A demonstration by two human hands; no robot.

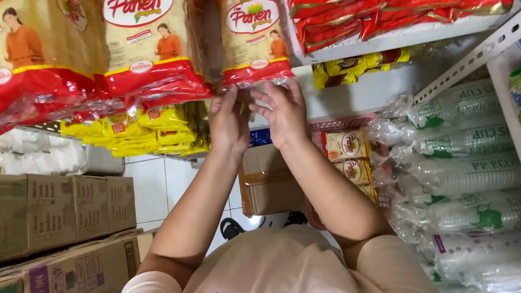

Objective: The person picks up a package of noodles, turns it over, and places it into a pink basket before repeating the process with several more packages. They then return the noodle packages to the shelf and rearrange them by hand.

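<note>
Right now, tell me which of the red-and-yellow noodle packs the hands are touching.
The rightmost pack, the smallest in view: both the left hand and right hand pinch its lower red edge; the other two hang untouched.

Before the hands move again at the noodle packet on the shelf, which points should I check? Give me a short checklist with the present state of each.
1. Both hands on the packet: ok. The left hand and the right hand touch the bottom edge of the noodle packet.
2. Grip firm: cannot tell; the fingers only pinch the clear seam.
3. Packet supported: ok, it stands on the shelf with its lower edge past the front.
4. Neighbouring packet steady: cannot tell; it overhangs too.
5. Space below: not ok, a cardboard box sits under the hands.
</note>
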